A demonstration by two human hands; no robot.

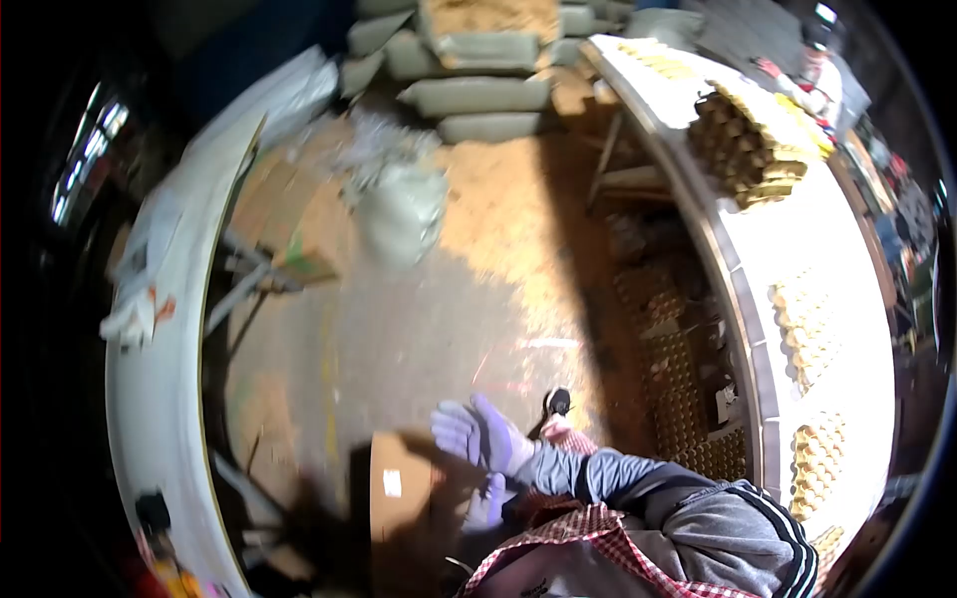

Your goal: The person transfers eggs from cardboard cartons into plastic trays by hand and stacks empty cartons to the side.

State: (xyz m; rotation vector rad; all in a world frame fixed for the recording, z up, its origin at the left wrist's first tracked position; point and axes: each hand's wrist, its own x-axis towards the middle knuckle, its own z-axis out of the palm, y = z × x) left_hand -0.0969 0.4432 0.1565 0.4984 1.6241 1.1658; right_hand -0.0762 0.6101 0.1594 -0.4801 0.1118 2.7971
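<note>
My right hand (477, 435), in a pale lavender glove, is held out over the floor in front of my body. Its fingers are stretched and nothing is in it. Just below, close to the right wrist, is my left hand (485, 505) in a matching glove. One digit of it points up, while the other fingers are lost in shadow. A brown cardboard box (393, 513) with a white label stands beside the hands, lower left. I wear a grey jacket (688, 523) and a red-and-white checked apron (558, 528).
At right, a long white table (738, 224) bears a stack of egg trays (748, 145) and loose trays (817, 463). More trays (688, 399) lie beneath it. Another table (164, 419) runs along the left. Filled sacks (478, 97) and a plastic bag (399, 214) lie ahead. A person (822, 85) is at far right.
</note>
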